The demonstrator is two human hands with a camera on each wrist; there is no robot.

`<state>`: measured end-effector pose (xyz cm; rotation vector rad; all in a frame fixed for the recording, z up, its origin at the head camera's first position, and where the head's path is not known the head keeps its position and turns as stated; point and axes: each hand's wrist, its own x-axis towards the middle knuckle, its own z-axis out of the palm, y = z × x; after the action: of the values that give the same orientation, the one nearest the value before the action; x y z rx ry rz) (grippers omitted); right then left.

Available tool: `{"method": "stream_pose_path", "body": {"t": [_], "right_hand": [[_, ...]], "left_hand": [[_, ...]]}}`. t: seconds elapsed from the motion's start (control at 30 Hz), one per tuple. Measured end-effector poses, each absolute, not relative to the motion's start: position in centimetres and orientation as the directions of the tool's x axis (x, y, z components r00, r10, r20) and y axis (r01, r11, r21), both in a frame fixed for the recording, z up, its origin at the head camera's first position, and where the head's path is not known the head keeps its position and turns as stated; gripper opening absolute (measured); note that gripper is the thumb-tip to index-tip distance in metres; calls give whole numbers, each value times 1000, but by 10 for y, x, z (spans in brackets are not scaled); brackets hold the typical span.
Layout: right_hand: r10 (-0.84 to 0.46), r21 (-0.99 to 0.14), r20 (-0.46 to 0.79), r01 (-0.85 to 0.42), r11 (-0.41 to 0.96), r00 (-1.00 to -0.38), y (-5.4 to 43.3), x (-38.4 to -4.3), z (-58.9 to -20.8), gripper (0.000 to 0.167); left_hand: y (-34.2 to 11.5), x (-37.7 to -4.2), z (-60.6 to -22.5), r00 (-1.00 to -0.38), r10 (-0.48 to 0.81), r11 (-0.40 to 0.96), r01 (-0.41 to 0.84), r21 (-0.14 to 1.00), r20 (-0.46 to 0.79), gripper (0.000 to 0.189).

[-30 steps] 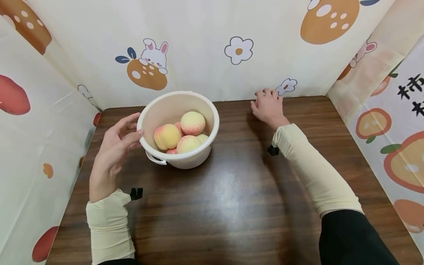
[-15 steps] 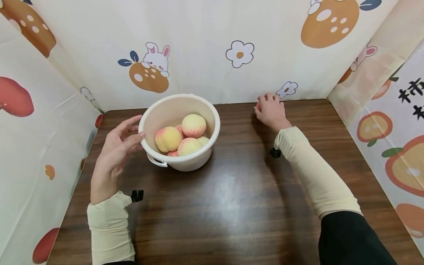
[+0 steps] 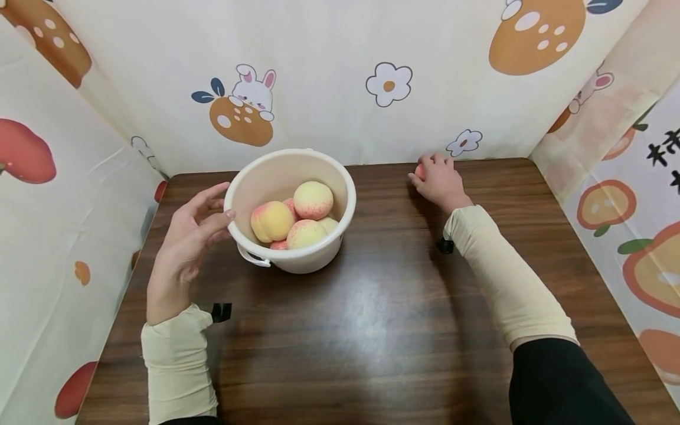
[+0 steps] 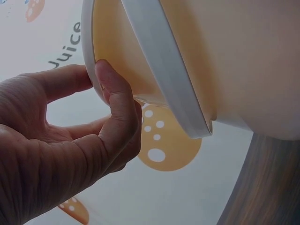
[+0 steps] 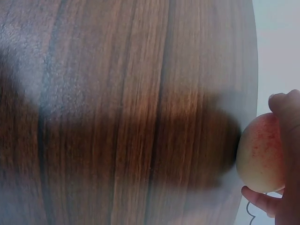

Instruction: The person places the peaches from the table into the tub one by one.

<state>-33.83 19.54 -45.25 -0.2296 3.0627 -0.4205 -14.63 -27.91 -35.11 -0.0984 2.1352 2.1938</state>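
A white bucket (image 3: 319, 260) stands upright toward the back left of the table, with several yellow and pink peaches (image 3: 312, 199) inside. My left hand (image 3: 186, 248) pinches its rim from the left, thumb and fingers on either side of the edge, as the left wrist view shows at the rim (image 4: 88, 42). Over at the back right, my right hand (image 3: 441, 182) grips another peach (image 5: 260, 154) from above. Most of this peach is hidden under the palm in the head view; in the right wrist view it is close to the tabletop, with fingers on both sides.
The brown wooden table (image 3: 361, 354) is bounded by a printed curtain (image 3: 329, 77) right behind its back edge. More printed cloth hangs at the left and right. The bucket's white handle (image 3: 254, 256) hangs down at its front left.
The fingers of my right hand have closed round the peach, whose red side now shows between thumb and fingers. My left hand stays at the bucket rim. The head view has shifted slightly.
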Motion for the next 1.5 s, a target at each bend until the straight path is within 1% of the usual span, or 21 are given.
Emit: {"method": "stream_pose_path", "body": {"t": [0.23,0.73,0.97,1.2,1.5], "right_hand": [[-127,-251,-11,-120,961,-992,196,-339,-455,53],[-149,-262,-1,-143,954,-989,200,-328,-443,48],[-202,-273,64,-212,938,-977,189,-325,-431,45],[-250,-291,127,-277,916,-960,176,-319,-411,45],[-334,-349,269,-414,841,-904,152,-306,-385,41]], "left_hand": [[-279,-146,-351,-994,6,-22,-111,994,-111,64],[-274,-148,-352,-995,25,-30,-101,994,-100,63],[-277,-146,-353,-996,11,-64,-91,994,-91,62],[-280,-146,-352,-996,17,-56,-90,994,-89,62],[-280,-146,-352,-996,17,-58,-85,995,-84,62]]}}
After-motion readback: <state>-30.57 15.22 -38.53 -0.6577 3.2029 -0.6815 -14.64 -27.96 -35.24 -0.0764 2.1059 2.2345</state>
